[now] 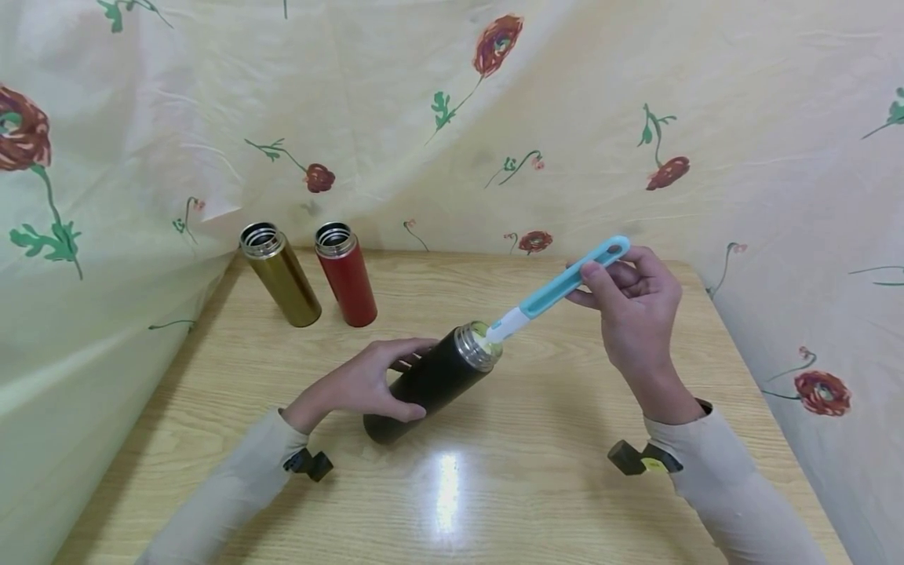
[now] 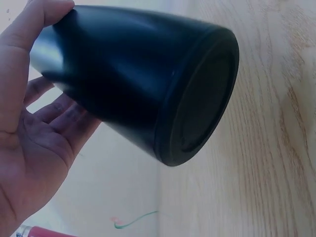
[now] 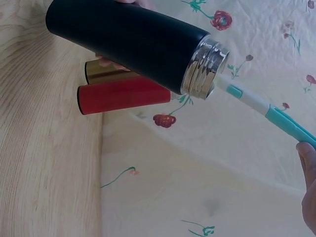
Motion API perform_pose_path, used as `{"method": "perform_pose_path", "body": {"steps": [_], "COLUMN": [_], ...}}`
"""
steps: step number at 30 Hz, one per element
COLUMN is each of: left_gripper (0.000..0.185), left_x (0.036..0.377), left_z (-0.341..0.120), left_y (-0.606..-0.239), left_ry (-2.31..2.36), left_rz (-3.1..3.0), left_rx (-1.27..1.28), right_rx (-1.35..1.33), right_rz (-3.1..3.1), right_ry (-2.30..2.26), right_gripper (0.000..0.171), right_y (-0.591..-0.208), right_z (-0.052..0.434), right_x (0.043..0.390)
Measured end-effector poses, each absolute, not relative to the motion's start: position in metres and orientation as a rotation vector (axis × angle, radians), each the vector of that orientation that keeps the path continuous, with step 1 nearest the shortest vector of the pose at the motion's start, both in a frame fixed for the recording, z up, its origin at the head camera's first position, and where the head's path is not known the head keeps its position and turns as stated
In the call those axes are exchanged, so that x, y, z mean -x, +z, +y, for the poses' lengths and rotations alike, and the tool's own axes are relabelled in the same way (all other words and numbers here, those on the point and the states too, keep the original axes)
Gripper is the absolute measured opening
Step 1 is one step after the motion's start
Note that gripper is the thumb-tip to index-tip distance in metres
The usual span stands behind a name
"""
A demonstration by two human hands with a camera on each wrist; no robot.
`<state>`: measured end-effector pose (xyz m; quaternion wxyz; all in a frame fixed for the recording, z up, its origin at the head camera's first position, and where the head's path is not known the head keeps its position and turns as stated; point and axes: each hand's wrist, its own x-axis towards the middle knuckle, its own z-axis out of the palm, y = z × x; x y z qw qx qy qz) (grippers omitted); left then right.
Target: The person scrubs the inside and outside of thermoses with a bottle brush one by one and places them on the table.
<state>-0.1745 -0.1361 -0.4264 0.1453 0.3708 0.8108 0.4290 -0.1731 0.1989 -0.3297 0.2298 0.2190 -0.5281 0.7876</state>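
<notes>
A black flask [image 1: 431,380] leans tilted on the wooden table [image 1: 537,471], its steel mouth [image 1: 479,345] pointing up and right. My left hand [image 1: 367,384] grips its body; the left wrist view shows the flask's base [image 2: 197,98] with my fingers [image 2: 49,108] wrapped round the side. My right hand [image 1: 632,302] holds the turquoise handle of a bottle brush [image 1: 565,286]. The brush's yellow-green head sits inside the flask's mouth. In the right wrist view the brush [image 3: 261,106] runs from the steel mouth [image 3: 205,69] toward my fingers [image 3: 307,163] at the right edge.
A gold flask [image 1: 281,275] and a red flask [image 1: 346,275] stand open and upright at the table's back left. A flowered cloth [image 1: 452,118] hangs behind and at both sides. The table's edges lie close on the left and right.
</notes>
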Motion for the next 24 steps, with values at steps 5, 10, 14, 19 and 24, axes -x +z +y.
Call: {"method": "perform_pose_path", "body": {"steps": [5, 10, 14, 19, 24], "left_gripper": [0.083, 0.083, 0.084, 0.084, 0.083], "left_x": [0.176, 0.177, 0.177, 0.176, 0.177], "left_z": [-0.135, -0.132, -0.13, -0.131, -0.128], "left_y": [-0.427, -0.426, -0.424, -0.423, -0.422], "left_ry": [1.249, 1.283, 1.29, 1.301, 1.335], "left_rz": [2.337, 2.32, 2.315, 2.295, 2.281], "left_rx": [-1.037, -1.017, -1.008, -0.989, -0.986], "right_rx": [-0.597, -0.593, -0.567, -0.563, -0.604], "right_rz": [-1.467, -1.533, -1.625, -1.699, -1.727], "right_ry": [2.186, 2.18, 2.15, 2.121, 2.139], "right_gripper": [0.015, 0.014, 0.013, 0.012, 0.011], "right_y": [-0.332, -0.338, -0.346, -0.353, -0.359], "right_z": [0.198, 0.194, 0.189, 0.183, 0.176], "right_x": [0.173, 0.172, 0.17, 0.168, 0.165]}}
